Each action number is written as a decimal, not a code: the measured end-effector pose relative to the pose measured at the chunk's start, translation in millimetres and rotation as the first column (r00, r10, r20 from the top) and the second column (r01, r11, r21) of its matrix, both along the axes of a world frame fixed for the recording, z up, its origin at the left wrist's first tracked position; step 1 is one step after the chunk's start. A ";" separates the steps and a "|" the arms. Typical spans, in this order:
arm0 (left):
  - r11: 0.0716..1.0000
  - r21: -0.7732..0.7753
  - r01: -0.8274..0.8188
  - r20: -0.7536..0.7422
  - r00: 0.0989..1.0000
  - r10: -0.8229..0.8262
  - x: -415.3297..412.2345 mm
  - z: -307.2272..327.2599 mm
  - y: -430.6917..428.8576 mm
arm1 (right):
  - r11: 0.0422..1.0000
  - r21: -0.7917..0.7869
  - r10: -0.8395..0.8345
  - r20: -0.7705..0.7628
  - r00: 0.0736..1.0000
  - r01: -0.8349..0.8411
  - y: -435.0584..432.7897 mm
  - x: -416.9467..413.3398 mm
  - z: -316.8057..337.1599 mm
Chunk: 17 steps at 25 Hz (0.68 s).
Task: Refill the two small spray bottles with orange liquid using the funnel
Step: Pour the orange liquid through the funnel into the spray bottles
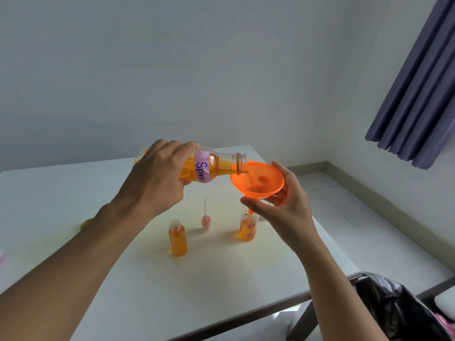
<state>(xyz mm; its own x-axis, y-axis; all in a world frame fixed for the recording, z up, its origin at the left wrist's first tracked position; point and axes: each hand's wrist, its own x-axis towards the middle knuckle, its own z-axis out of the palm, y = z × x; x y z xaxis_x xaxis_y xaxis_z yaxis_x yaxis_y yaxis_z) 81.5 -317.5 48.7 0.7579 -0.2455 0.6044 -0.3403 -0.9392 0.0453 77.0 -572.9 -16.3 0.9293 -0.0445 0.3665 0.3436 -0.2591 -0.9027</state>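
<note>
My left hand (157, 173) grips a large clear bottle (221, 166) with a purple "Spray" label, tipped sideways. Orange liquid runs from its open mouth into an orange funnel (261, 180). My right hand (283, 205) holds the funnel from below and behind. The funnel's spout sits in the neck of a small flower-printed bottle (248, 227), which is about half full of orange liquid. A second small bottle (177, 238), open and nearly full of orange liquid, stands to the left. A pink spray cap with its tube (205, 221) stands between them.
The white table (73, 205) ends close on the right and front. A yellow lid (86, 223) lies left, partly behind my forearm. A black bin bag (394, 308) sits at the lower right. A blue curtain (423, 89) hangs at the upper right.
</note>
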 end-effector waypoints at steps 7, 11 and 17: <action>1.000 0.002 0.000 0.002 1.000 0.000 0.6 0.4 1.4 | 1.000 -0.006 0.001 -0.001 1.000 -0.001 0.2 -1.2 0.4; 1.000 -0.010 -0.003 -0.001 1.000 0.003 -0.6 0.9 0.8 | 1.000 -0.006 0.000 -0.004 1.000 0.000 0.8 -1.0 0.8; 1.000 -0.015 -0.002 0.003 1.000 0.002 -1.2 0.4 0.5 | 1.000 0.018 0.005 -0.009 1.000 -0.005 0.9 -0.8 0.2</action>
